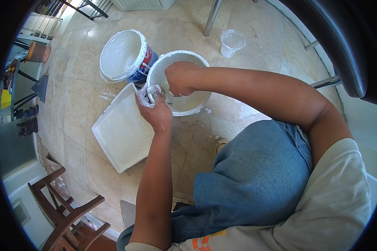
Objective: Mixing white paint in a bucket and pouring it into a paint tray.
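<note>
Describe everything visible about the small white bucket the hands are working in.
The small round white plastic bucket stands upright on the beige stone floor, its rim smeared with white paint and more paint inside. The right hand reaches down into it; the left hand grips its near-left rim. It stands against the larger white bucket and the flat white square tray; whether they touch is unclear.

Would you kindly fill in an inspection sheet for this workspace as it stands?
Surface: marble-look floor, white splashes.
Job's things: small white bucket; white tray touching it.
Clutter: large paint bucket; clear cup.
Grippers: left hand grips the small bucket's rim, holding something paint-covered; right hand reaches inside, grip unclear.
Cables: nothing seen.
Surroundings: wooden chair; metal leg.
</note>
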### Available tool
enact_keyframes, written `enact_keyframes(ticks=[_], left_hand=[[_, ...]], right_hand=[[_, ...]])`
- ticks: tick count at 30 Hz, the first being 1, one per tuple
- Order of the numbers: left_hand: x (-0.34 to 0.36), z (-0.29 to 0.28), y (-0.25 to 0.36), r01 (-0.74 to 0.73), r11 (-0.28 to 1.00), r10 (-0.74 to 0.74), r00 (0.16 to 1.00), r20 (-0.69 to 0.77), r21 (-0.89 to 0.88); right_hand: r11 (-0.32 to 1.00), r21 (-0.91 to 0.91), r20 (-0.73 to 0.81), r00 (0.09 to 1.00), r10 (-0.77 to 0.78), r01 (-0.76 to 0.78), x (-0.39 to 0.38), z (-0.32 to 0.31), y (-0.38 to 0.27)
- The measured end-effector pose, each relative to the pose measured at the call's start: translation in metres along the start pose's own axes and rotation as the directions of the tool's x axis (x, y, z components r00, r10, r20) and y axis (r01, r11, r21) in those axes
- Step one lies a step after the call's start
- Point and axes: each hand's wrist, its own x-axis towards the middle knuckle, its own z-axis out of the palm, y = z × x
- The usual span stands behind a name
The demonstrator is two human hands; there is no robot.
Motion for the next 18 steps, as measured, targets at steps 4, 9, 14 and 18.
enact_keyframes(ticks=[4, 9, 14, 18], left_hand=[[0.0, 0.001, -0.001, -0.001, 0.998, 0.002, 1.0, -0.019, 0.062], [0.001, 0.001, -0.003, -0.013, 0.995, 0.015, 1.0, -0.023, 0.102], [0.0, 0.004, 0.001, 0.0, 0.999, 0.0, 1.0, -0.011, 0.05], [0.001, 0.006, -0.002, -0.004, 0.999, 0.005, 1.0, -0.025, 0.05]], right_hand=[[1.0, 0.022, -0.014, 1.0, -0.007, 0.008, 0.003, 0.002, 0.003], [0.998, -0.064, 0.013, 1.0, -0.029, 0.029, 0.002, -0.006, -0.001], [0.974, -0.225, 0.008, 1.0, -0.007, 0.009, -0.022, -0.043, -0.003], [0.942, -0.334, 0.066, 0.998, -0.002, 0.024, -0.025, -0.045, 0.003]])
